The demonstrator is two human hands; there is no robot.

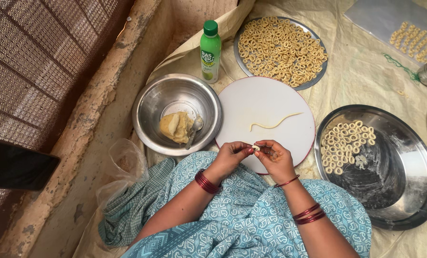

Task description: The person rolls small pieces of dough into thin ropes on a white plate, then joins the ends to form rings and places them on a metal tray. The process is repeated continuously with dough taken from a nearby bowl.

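My left hand and my right hand meet over the near edge of a round white board, pinching a small piece of pale dough between the fingertips. A thin rolled dough strand lies on the board just beyond the hands. To the left stands a steel bowl holding a lump of dough and a spoon. Right of my right hand, a large steel plate carries several small dough rings.
A second steel plate piled with dough rings sits at the back, beside a green bottle. More rings lie on a sheet at the top right. A plastic bag and checked cloth lie at my left knee.
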